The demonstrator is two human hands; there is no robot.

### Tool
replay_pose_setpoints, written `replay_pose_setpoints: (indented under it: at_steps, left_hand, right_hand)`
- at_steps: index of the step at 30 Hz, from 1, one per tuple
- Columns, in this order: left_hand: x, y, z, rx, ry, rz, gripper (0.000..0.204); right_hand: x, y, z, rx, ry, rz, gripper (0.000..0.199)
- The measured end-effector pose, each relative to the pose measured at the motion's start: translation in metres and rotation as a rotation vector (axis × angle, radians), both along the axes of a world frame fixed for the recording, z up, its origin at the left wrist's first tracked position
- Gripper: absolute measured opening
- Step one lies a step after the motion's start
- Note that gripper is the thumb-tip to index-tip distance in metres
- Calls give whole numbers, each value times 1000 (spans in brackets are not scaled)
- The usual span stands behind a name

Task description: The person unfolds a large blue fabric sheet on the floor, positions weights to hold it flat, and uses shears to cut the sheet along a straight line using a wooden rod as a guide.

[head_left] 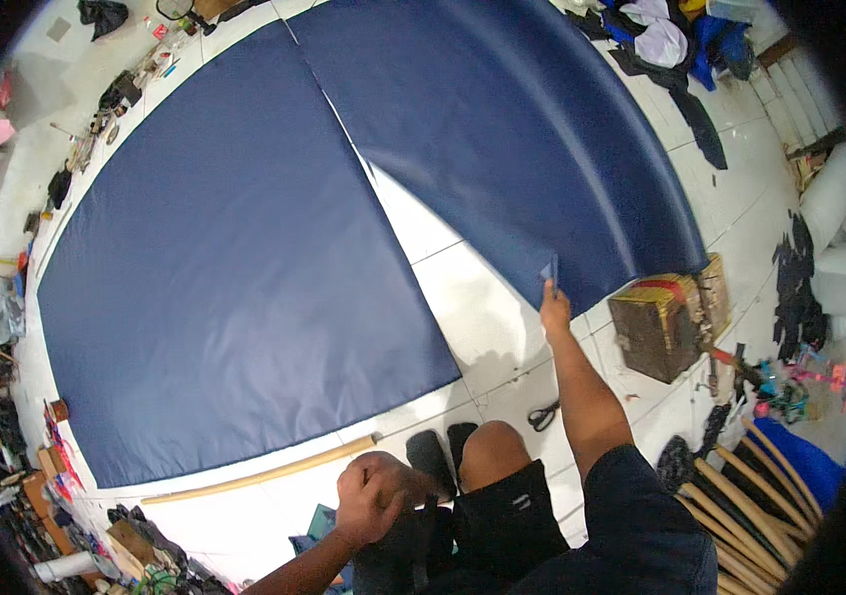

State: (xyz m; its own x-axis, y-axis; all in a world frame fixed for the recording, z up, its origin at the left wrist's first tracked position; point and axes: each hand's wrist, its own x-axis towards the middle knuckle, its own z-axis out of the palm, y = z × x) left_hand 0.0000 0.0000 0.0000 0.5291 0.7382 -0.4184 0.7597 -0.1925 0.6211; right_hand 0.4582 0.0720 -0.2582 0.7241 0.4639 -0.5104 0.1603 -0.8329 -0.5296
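Note:
Two large navy blue fabric sheets lie on the white tiled floor: a left sheet [235,268] and a right sheet [512,139], parted by a narrow gap that widens toward me. My right hand [554,309] reaches out and pinches the near edge of the right sheet, lifting a small corner. My left hand [373,496] is closed into a fist and rests near my bent knee [492,451], holding nothing that I can see.
Black scissors [542,415] lie on the tiles by my right forearm. A long wooden stick [264,474] lies along the left sheet's near edge. A brown box [656,327] stands right. Bamboo sticks [750,486], clothes [661,45] and clutter [6,416] ring the floor.

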Motion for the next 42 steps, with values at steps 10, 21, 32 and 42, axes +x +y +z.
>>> replay_pose_setpoints:
  at_steps: [10, 21, 32, 42]
  left_hand:
    - [92, 22, 76, -276, 406, -168, 44]
    - [399, 374, 240, -539, -235, 373, 116]
    - [432, 374, 342, -316, -110, -154, 88]
    - [240, 369, 342, -327, -524, 21, 76]
  right_hand:
    - [114, 98, 297, 403, 264, -499, 69]
    - [83, 67, 528, 423, -53, 74, 47]
    - [148, 188, 602, 324, 471, 516, 68]
    - [4, 404, 544, -209, -254, 1089, 30]
